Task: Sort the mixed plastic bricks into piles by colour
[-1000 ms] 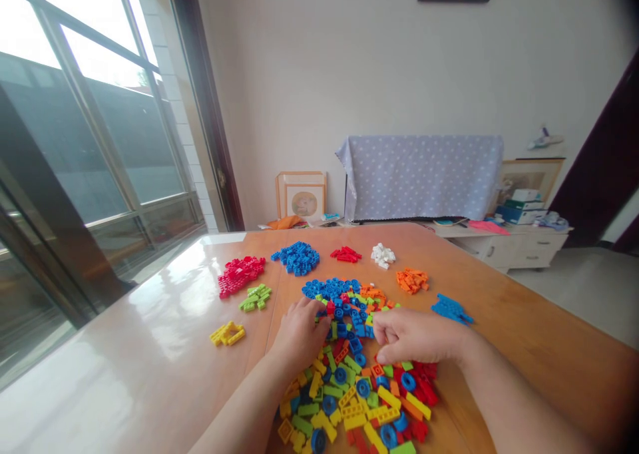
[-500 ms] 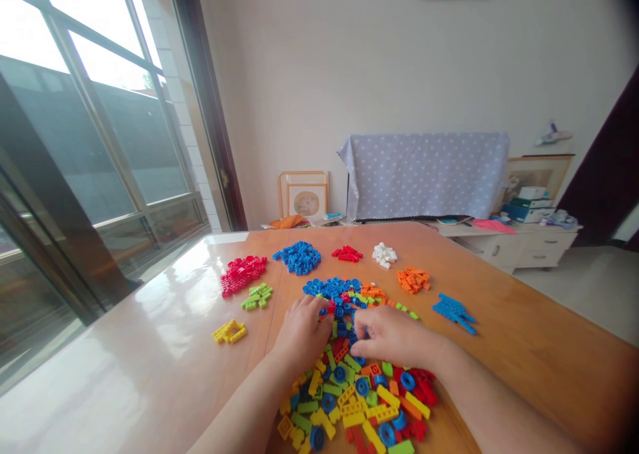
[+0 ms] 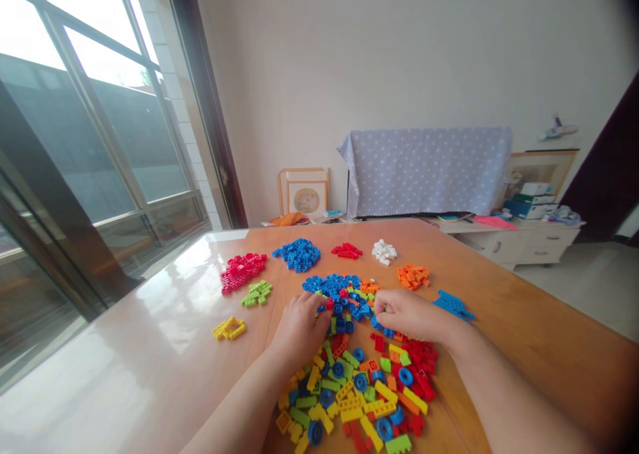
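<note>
My left hand (image 3: 299,324) rests at the left side of the mixed toy bricks, fingers bent and thumb a little apart. A small red brick (image 3: 329,304) lies by its fingertips; I cannot tell whether it is gripped. Across the pile, my right hand (image 3: 407,313) is curled closed, and its fingertips touch or nearly touch a blue brick (image 3: 377,322). Whatever may be inside those fingers is hidden. Blue wheel-like pieces (image 3: 332,284) lie just beyond both hands. Nearer to me spreads a loose pile of yellow bricks (image 3: 351,414), green, red, orange and blue pieces.
Sorted heaps stand around: pinkish-red (image 3: 243,271), light green (image 3: 256,293), yellow (image 3: 229,328), blue (image 3: 298,254), red (image 3: 347,250), white (image 3: 384,251) and orange bricks (image 3: 413,276). Blue long pieces (image 3: 452,304) lie beyond my right wrist on the wooden table (image 3: 170,367).
My right hand has moved to the right, away from my left hand, uncovering blue and red bricks between them. My left hand has stayed almost in place. The view has tilted slightly downward.
</note>
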Tool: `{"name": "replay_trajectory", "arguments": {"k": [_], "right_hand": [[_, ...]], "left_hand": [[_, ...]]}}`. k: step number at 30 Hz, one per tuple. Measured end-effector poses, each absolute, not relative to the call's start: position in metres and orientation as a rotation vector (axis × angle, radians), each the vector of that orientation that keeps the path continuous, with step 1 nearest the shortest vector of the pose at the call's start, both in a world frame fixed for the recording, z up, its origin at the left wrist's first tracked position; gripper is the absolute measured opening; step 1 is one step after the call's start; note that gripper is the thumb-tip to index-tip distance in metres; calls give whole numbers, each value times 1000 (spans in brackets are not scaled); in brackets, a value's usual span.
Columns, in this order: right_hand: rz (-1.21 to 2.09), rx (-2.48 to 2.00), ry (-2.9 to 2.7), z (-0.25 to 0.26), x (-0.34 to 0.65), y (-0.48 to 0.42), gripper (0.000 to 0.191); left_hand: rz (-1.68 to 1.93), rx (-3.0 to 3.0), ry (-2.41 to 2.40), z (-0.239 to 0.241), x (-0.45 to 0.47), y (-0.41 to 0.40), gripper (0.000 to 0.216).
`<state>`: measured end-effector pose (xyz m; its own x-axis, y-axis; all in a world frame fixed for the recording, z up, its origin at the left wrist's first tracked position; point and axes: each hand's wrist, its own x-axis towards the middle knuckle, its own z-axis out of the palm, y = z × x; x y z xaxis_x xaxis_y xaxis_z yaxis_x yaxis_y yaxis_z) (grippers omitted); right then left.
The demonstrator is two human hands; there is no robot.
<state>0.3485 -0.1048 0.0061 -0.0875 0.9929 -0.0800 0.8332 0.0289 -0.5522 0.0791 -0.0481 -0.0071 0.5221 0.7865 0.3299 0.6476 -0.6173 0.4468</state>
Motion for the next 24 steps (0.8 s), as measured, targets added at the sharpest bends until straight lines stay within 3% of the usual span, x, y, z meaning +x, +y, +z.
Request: {"name": "replay_trajectory", "arguments": {"k": [11, 18, 24], "right_hand": [[782, -1747, -2017, 3, 344, -106, 18], [784, -1805, -2120, 11, 351, -112, 4], [805, -1787, -2215, 27, 340, -124, 13]], "left_hand": [[743, 2506, 1230, -4, 77, -48, 18], [763, 2514, 1229, -5, 76, -47, 18], [774, 2531, 1200, -11, 77, -44, 18]]}}
